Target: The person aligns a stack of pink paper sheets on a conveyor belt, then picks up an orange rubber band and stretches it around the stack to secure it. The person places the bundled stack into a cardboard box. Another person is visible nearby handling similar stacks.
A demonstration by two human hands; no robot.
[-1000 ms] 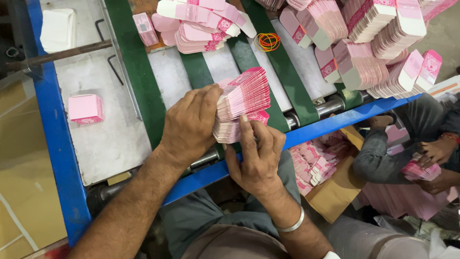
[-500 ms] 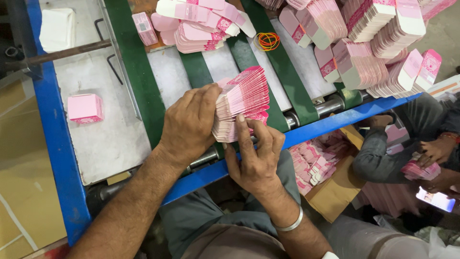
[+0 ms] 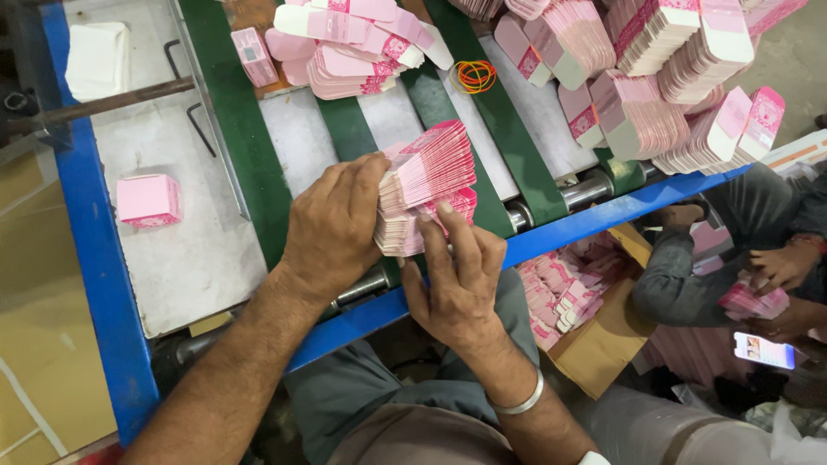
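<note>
The fanned stack of pink cartons [image 3: 426, 185] sits clamped between left hand [image 3: 332, 228] and right hand [image 3: 457, 275] (over the green belt [image 3: 345, 125]).

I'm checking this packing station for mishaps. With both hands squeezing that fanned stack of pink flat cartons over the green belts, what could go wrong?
The stack of pink flat cartons is fanned out between the left hand and right hand; loose top sheets could slide off onto the green belt. The stack sits close to the metal roller at the blue frame edge, so slipped cartons, or possibly fingers, might catch there or drop toward the cardboard box below.
</note>
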